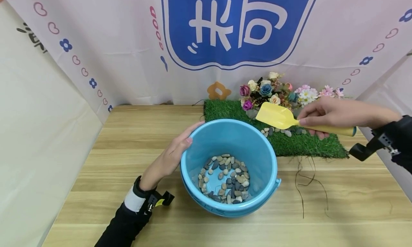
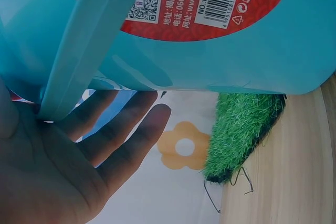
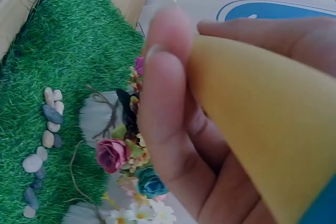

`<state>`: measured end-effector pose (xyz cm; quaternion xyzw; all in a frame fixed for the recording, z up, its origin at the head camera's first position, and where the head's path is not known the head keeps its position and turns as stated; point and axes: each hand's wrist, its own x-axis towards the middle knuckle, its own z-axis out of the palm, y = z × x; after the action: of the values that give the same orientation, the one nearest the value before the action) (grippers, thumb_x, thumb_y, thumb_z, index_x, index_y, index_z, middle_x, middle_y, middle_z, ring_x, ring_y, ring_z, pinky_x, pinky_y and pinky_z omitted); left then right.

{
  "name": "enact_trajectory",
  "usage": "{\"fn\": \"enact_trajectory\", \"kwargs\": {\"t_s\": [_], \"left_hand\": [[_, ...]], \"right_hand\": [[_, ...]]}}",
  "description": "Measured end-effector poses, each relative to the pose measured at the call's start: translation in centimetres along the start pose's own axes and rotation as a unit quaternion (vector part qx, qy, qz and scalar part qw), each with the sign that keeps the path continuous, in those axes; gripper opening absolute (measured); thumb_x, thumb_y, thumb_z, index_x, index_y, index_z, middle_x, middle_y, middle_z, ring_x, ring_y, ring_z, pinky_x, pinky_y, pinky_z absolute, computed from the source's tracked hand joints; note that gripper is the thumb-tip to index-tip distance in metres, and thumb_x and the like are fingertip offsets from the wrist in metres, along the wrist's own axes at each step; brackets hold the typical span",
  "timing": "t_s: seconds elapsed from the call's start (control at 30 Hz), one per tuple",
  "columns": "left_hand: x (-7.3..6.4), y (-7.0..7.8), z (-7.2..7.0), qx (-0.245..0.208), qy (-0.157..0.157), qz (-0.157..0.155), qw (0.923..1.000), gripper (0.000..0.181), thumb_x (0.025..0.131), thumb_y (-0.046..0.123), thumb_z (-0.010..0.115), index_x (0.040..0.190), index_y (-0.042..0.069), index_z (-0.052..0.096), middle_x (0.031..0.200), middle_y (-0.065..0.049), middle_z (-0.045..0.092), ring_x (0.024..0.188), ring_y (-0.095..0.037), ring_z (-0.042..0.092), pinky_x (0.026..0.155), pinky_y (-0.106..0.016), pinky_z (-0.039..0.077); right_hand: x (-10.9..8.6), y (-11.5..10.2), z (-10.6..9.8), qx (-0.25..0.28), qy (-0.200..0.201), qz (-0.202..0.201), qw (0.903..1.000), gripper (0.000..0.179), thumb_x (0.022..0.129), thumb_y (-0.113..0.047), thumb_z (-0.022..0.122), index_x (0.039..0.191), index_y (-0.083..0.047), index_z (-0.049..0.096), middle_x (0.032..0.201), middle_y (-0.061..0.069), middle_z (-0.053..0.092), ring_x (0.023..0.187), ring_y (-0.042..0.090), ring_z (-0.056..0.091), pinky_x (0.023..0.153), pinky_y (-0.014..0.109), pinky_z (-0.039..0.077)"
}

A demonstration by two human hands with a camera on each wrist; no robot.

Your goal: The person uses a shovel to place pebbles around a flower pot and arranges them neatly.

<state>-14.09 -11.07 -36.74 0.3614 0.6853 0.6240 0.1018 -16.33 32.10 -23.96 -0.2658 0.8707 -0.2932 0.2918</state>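
A light-blue bucket (image 1: 229, 207) stands on the wooden table with a loose layer of pebbles (image 1: 238, 184) on its bottom. My left hand (image 1: 172, 152) rests against the bucket's left side, thumb at the rim. In the left wrist view its fingers (image 2: 131, 140) stretch out straight beside the bucket wall (image 2: 157, 66). To the right, above the grass mat, my right hand (image 1: 325, 114) grips a yellow toy shovel (image 1: 276, 115) by its handle. The blade points left, and no pebbles show on it. In the right wrist view the fingers curl around the thick yellow handle (image 3: 262, 98).
An artificial grass mat (image 1: 309, 146) lies behind and right of the bucket. On it sit a row of pebbles (image 1: 287, 133) and artificial flowers (image 1: 265, 89). Loose brown strings (image 1: 304, 184) trail off its front edge. A printed cloth (image 1: 135, 68) hangs behind the table.
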Motion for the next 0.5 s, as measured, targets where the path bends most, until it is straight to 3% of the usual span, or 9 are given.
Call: {"fn": "enact_trajectory", "kwargs": {"t_s": [0.3, 0.5], "left_hand": [[0.1, 0.1, -0.1, 0.001, 0.000, -0.006, 1.0000, 0.046, 0.101, 0.017, 0.021, 0.147, 0.023, 0.023, 0.141, -0.011, 0.037, 0.108, -0.040, 0.052, 0.066, -0.050, 0.055], [0.1, 0.1, -0.1, 0.003, 0.001, -0.006, 1.0000, 0.045, 0.101, 0.019, 0.022, 0.147, 0.022, 0.023, 0.141, -0.008, 0.037, 0.109, -0.040, 0.051, 0.065, -0.051, 0.054]], "right_hand": [[0.2, -1.2, -0.9, -0.019, 0.011, -0.105, 0.9943, 0.024, 0.097, -0.008, 0.045, 0.117, -0.013, 0.058, 0.080, -0.001, 0.063, 0.066, 0.016, 0.060, 0.057, 0.032, 0.056], [1.2, -3.0, -0.6, -0.011, -0.003, -0.122, 0.9924, 0.024, 0.096, -0.009, 0.047, 0.116, -0.017, 0.059, 0.082, 0.000, 0.062, 0.066, 0.016, 0.059, 0.056, 0.033, 0.056]]}}
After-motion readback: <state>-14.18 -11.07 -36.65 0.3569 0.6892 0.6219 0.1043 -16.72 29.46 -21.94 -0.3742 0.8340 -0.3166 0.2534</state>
